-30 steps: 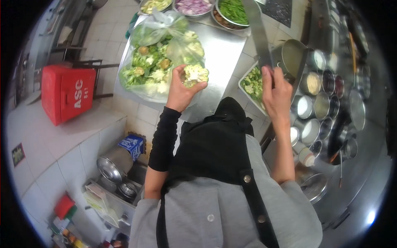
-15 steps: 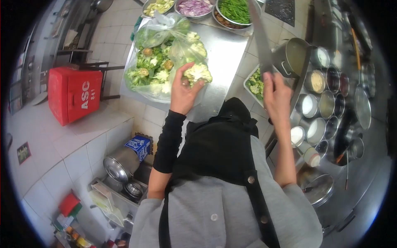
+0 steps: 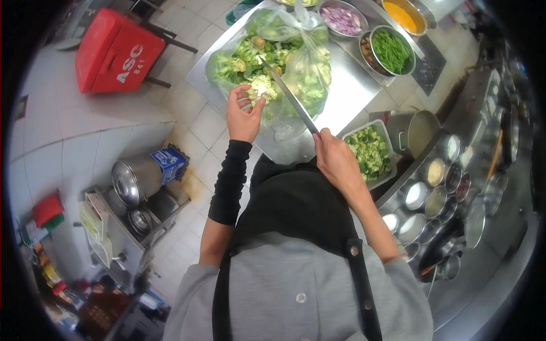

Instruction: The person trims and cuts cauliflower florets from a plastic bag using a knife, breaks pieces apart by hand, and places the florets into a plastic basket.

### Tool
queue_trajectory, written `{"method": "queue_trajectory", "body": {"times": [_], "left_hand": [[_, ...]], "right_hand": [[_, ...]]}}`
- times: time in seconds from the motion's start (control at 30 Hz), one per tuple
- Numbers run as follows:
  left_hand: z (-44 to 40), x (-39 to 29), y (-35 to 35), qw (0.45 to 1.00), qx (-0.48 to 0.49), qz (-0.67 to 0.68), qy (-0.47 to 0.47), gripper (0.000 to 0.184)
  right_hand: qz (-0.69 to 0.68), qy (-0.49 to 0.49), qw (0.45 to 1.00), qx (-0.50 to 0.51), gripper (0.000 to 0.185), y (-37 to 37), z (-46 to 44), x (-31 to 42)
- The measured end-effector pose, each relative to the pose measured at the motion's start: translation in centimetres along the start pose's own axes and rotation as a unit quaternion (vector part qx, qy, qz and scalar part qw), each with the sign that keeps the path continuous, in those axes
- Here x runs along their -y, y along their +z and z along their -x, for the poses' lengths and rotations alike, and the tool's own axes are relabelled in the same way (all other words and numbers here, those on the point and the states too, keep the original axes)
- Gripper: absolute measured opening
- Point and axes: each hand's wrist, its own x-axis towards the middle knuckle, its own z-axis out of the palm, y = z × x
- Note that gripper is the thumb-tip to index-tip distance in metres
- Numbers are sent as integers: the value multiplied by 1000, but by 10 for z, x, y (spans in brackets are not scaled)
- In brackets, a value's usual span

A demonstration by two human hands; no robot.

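Observation:
My left hand (image 3: 243, 116) has its fingers and thumb closed around a pale green cauliflower piece (image 3: 263, 92), its white cut stem facing up. My right hand (image 3: 339, 162) grips a long knife (image 3: 296, 103) by the handle. The blade slants up and left across the vegetables, its tip just above the held piece; I cannot tell whether it touches it. Beneath both is an open clear plastic bag (image 3: 310, 77) of cauliflower on a steel table (image 3: 355, 85). A white tub (image 3: 392, 150) with cut green florets stands to the right of my right hand.
Bowls of chopped onion (image 3: 341, 20) and green beans (image 3: 391, 51) stand at the table's far side, near a pot of orange liquid (image 3: 405, 16). A large pot (image 3: 422, 133) and a counter of seasoning containers are on the right. A red box (image 3: 116, 54) stands left.
My right hand has swung the knife from upright at the right to across the bag, near the held cauliflower. The view has turned, so the surroundings are shifted.

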Motion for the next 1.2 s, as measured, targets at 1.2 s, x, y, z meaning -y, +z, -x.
{"method": "queue_trajectory", "body": {"times": [1.2], "left_hand": [[-2,42,-2,998,-7,-33,48,41]], "right_hand": [[91,-58,993,48,16,26,2,-5]]}}
